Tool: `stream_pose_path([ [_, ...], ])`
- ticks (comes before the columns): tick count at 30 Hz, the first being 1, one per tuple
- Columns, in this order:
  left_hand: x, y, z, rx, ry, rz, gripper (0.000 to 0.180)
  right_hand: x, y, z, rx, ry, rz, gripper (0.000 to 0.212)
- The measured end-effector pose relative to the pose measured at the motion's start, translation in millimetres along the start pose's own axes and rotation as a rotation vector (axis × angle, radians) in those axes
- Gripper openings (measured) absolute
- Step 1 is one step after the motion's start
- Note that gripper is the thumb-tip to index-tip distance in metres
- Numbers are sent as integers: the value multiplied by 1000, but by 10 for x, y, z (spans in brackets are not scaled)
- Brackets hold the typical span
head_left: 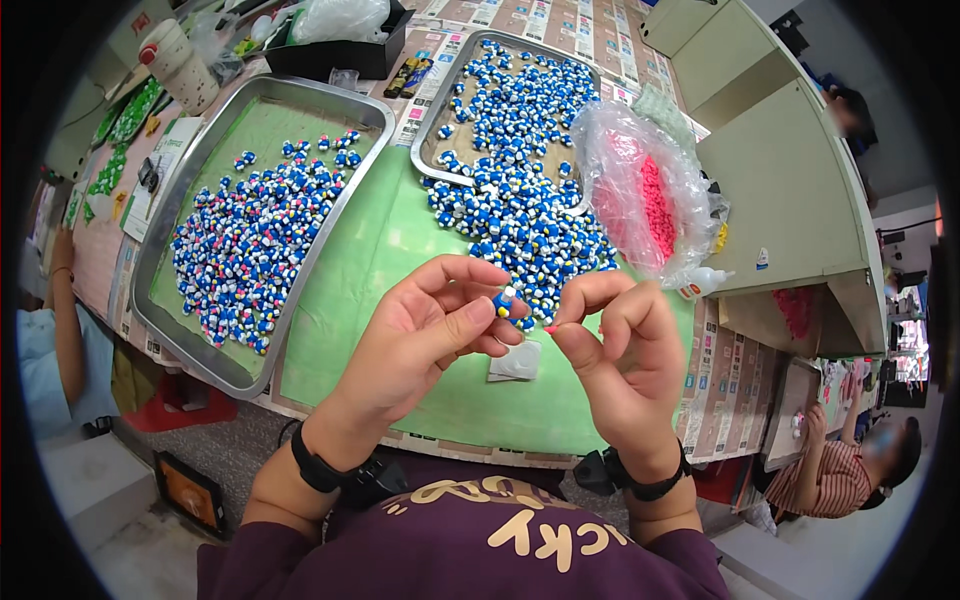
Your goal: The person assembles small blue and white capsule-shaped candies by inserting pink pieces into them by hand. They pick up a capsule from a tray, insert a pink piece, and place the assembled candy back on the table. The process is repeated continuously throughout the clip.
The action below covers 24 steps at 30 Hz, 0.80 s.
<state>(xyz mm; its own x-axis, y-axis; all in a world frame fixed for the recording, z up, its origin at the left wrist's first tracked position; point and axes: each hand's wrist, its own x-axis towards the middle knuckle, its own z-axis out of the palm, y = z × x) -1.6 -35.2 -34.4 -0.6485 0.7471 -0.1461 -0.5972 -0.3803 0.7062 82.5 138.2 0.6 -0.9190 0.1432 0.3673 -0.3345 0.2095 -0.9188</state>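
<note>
Between thumb and fingers, my left hand (415, 335) holds a small blue, white and yellow figure (504, 301). My right hand (630, 365) pinches a tiny pink piece (551, 329) between thumb and forefinger, a short gap to the right of the figure. Below the fingertips lies a small white square pad (515, 362) on the green mat (340, 345). Beyond my hands, a heap of similar blue and white figures (540, 235) spills from a metal tray (428, 150). To the right, an open clear plastic bag (610, 190) contains many pink pieces (657, 210).
A second metal tray (377, 125) at left holds many figures, several with pink bits. A white squeeze bottle (705, 282) lies beside the bag. At back left are a black box (340, 57) and a patterned cup (180, 65). A cabinet (770, 180) borders the right; people sit at both sides.
</note>
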Motion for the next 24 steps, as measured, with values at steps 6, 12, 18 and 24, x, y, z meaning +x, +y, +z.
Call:
stream_pose_path([
  [6, 7, -17, -15, -54, -59, -49, 21, -2, 71, 73, -256, -12, -149, 24],
  [12, -6, -43, -57, -147, -99, -88, 23, 1, 53, 136, -331, -11, -216, 25],
  [18, 17, -66, -48, -125, -90, -68, 23, 0, 52, 158, -357, 19, -198, 26],
  [24, 27, -65, -13, 97, -44, 79, 23, 27, 106, 152, -579, 21, -347, 27],
])
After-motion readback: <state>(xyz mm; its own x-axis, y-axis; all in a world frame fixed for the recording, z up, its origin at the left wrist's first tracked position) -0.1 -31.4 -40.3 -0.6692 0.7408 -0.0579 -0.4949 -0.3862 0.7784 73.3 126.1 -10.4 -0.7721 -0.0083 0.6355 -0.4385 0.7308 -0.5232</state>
